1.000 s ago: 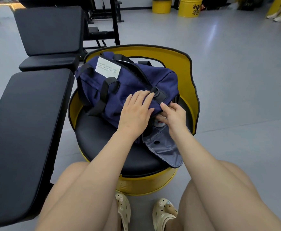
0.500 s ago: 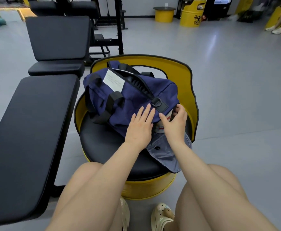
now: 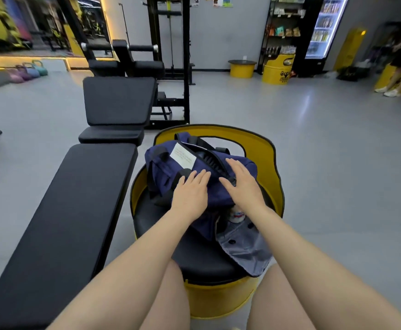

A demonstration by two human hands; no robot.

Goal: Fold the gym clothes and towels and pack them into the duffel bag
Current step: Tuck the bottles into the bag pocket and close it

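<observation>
A navy duffel bag [image 3: 163, 172] with black straps and a white tag lies on the black cushion of a yellow barrel seat [image 3: 261, 151]. My left hand [image 3: 191, 194] rests flat on the bag's near side, fingers straight. Fingers spread, my right hand [image 3: 242, 184] lies flat on the bag's top near its zipper. At the bag's near end a grey-lined flap [image 3: 244, 251] hangs open, and a white item with red and blue print [image 3: 237, 215] shows inside. No loose clothes or towels are visible.
A long black padded bench [image 3: 59, 222] runs along my left, with another bench [image 3: 118, 101] and a black rack behind it. Grey floor spreads to the right. Yellow barrels [image 3: 276, 70], shelves and a fridge stand at the back; a seated person's legs [image 3: 394, 82] are far right.
Both hands slid from the bag's near end up onto its top and now lie flat. The head view tilted upward, showing more of the room.
</observation>
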